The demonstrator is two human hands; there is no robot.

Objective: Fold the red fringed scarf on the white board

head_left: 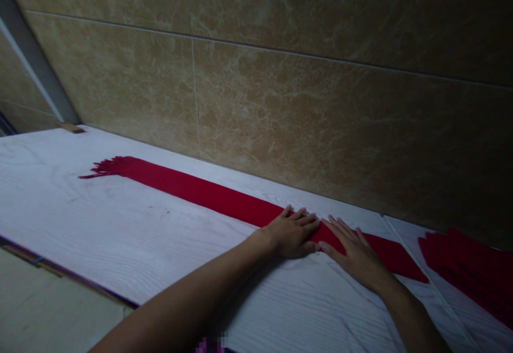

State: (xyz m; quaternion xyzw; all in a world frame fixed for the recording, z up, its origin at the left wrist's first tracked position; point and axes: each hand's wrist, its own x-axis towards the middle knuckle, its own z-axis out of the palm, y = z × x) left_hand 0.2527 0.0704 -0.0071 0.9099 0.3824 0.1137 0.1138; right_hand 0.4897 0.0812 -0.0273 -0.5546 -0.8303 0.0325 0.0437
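A long red scarf [200,189], folded into a narrow strip, lies flat across the white wood-grain table. Its fringe [108,166] spreads loosely at the left end. My left hand [294,230] rests palm down on the scarf right of its middle, fingers spread. Just to the right, my right hand [350,248] also lies flat over the scarf, fingers stretched out. The two thumbs nearly meet at the scarf's near edge. Both hands press on the cloth without gripping it.
More red cloth [465,270] lies in a heap at the right, past a seam in the table [120,224]. A brown tiled wall [256,107] runs along the table's far edge. A small brown block [72,128] sits at the far left corner by a grey post [40,48].
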